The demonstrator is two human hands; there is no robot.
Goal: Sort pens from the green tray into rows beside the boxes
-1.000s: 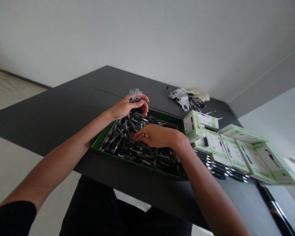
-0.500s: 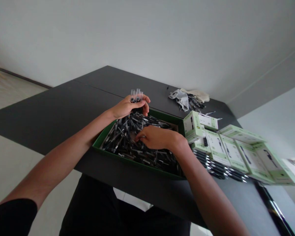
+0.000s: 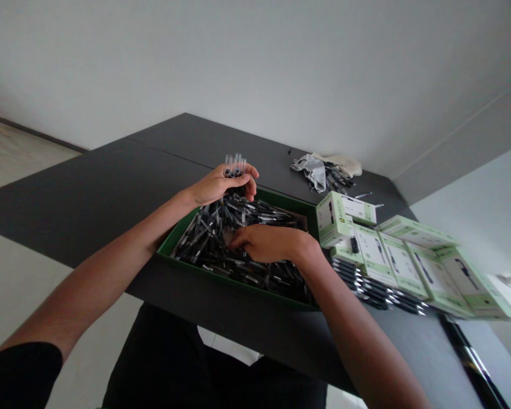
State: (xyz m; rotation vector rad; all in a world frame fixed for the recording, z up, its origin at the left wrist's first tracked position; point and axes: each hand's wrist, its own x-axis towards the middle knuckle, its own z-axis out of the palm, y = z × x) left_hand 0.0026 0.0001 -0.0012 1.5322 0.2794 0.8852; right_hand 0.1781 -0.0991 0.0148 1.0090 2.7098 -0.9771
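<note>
My left hand [image 3: 221, 183] is closed around several pens [image 3: 235, 165], their clear ends sticking up above the fingers. It is over the far left part of a green box [image 3: 230, 280] filled with loose, jumbled black-and-clear pens [image 3: 206, 227]. Down among these pens, near the middle of the box, my right hand [image 3: 262, 243] has its fingers curled together. What lies between those fingertips is hidden against the dark heap.
Green-and-white pen boxes [image 3: 370, 253] stand to the right, with rows of black pens [image 3: 378, 292] before them. Grey and cream cloths [image 3: 313, 169] lie at the back by more pens. A shiny black bundle [image 3: 472, 358] rests at the right front of the dark table [image 3: 111, 193].
My right hand has shifted slightly left within the pen heap, fingers still curled. My left hand keeps its grip on the pens. The view has shifted very slightly.
</note>
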